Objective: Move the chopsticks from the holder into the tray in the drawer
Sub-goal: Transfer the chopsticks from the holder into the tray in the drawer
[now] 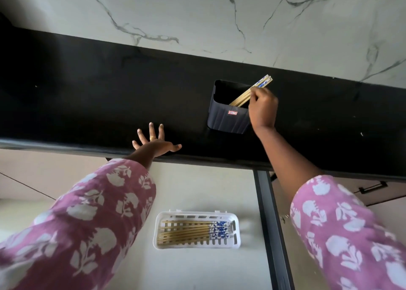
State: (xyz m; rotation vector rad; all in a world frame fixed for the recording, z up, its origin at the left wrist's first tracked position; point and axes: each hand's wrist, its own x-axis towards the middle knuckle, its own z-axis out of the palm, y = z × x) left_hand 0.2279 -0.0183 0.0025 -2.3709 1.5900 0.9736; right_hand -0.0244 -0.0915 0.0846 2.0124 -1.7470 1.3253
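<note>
Right now a small bunch of chopsticks (242, 96), bamboo shafts with blue-and-white patterned tops, leans tilted inside the dark holder (226, 119), tops jutting past its upper right corner. We pinch that bunch near the patterned ends with our right hand (263, 108), fingertips curled round it, while the lower ends sit down in the holder. The holder stands on the black countertop (87, 92) and carries a small red label on its front. Our left hand (157, 143) lies flat on the counter's front edge, well apart from the holder, fingers spread and gripping nothing, a gold ring (153, 138) on one finger. Below the counter the drawer (197, 190) is open, and on its pale floor rests the white slotted tray (193, 245). More chopsticks (186, 232) lie side by side in it, patterned ends to the right. Both arms wear pink floral sleeves (98, 212). White veined marble (197, 15) rises behind the counter.
</note>
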